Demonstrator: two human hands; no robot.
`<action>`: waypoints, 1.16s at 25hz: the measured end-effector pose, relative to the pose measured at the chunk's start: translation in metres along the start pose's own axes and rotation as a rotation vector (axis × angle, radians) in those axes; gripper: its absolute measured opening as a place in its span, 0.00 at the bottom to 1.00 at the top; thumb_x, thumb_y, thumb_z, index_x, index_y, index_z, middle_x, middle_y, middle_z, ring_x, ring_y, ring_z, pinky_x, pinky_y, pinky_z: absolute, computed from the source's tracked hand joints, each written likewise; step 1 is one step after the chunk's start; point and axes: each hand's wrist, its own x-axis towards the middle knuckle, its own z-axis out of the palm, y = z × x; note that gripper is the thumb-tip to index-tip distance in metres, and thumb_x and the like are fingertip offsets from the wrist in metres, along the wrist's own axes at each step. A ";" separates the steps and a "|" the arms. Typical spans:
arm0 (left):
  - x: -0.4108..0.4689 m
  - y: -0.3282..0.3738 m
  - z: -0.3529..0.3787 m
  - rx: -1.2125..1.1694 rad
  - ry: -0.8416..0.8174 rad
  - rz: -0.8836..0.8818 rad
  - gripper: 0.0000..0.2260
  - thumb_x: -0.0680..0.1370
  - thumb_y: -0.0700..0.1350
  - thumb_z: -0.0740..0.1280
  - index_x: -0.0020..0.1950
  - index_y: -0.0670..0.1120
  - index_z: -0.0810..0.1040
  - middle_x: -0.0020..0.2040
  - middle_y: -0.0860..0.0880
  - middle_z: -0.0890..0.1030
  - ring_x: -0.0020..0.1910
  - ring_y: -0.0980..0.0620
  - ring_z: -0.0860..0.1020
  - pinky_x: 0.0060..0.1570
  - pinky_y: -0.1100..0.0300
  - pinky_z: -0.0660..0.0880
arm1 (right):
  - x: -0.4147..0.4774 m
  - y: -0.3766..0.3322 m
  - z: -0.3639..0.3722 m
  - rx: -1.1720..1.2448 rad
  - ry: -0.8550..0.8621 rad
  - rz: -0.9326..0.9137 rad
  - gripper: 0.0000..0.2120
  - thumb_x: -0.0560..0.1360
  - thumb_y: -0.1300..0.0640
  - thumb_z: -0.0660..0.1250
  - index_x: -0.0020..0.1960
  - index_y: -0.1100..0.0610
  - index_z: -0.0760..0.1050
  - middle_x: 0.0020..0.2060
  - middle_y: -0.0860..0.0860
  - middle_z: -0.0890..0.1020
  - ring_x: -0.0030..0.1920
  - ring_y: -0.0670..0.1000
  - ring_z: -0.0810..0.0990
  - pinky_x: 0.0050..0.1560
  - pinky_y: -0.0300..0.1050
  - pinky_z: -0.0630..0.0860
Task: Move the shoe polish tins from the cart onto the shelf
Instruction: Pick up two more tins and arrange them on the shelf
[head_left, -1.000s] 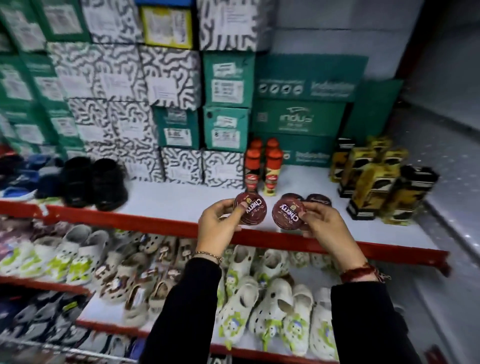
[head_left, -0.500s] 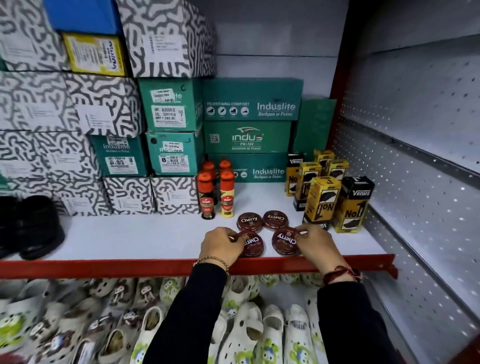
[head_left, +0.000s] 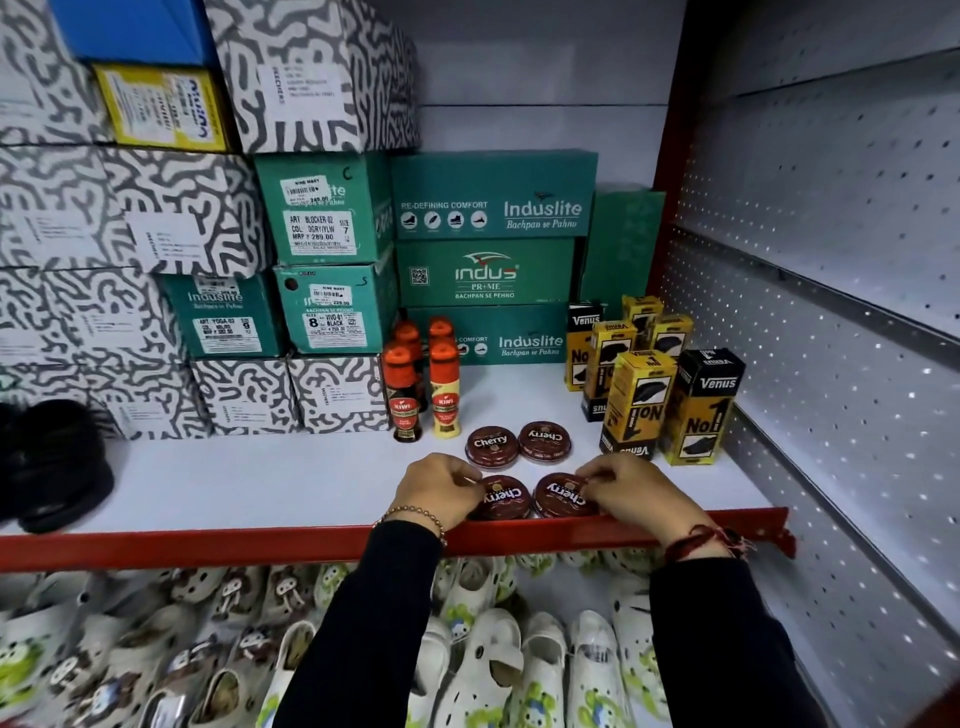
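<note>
— on the white shelf (head_left: 260, 483), right at its red front lip, two dark red cherry tins lie flat side by side: the left front tin (head_left: 501, 497) and the right front tin (head_left: 563, 496).
— and the hands?
— the left hand (head_left: 441, 491) is curled over the left edge of its tin, fingers closed on the rim. the right hand (head_left: 636, 493) pinches the right edge of the other tin with its fingertips. both tins rest on the shelf.
— any more tins?
— two, just behind: the left back tin (head_left: 491, 446) and the right back tin (head_left: 544, 441), touching each other, nobody holding them.
— what's around them?
— kiwi polish bottles (head_left: 423, 389) stand behind to the left, yellow-and-black venus boxes (head_left: 670, 400) to the right, green shoe boxes (head_left: 493, 260) stacked at the back. white clogs (head_left: 493, 649) sit on the shelf below.
</note>
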 end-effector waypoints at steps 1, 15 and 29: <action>0.000 0.001 -0.001 -0.003 0.006 0.010 0.15 0.71 0.44 0.70 0.57 0.48 0.84 0.54 0.47 0.85 0.51 0.46 0.84 0.58 0.51 0.80 | 0.001 -0.001 0.001 -0.055 0.025 -0.016 0.15 0.73 0.55 0.64 0.59 0.49 0.79 0.61 0.53 0.81 0.60 0.54 0.79 0.65 0.53 0.74; 0.002 0.013 0.008 0.282 -0.122 0.266 0.26 0.76 0.39 0.61 0.76 0.47 0.67 0.76 0.44 0.69 0.73 0.45 0.71 0.74 0.55 0.65 | 0.009 -0.019 0.015 -0.355 0.060 -0.326 0.25 0.73 0.62 0.61 0.69 0.53 0.73 0.70 0.51 0.75 0.71 0.53 0.73 0.74 0.51 0.65; -0.006 0.012 0.002 0.281 -0.132 0.332 0.24 0.78 0.38 0.60 0.74 0.47 0.69 0.65 0.36 0.78 0.64 0.39 0.77 0.64 0.57 0.72 | 0.002 -0.017 0.016 -0.276 0.094 -0.360 0.19 0.75 0.63 0.64 0.64 0.55 0.78 0.65 0.52 0.79 0.67 0.52 0.76 0.72 0.48 0.69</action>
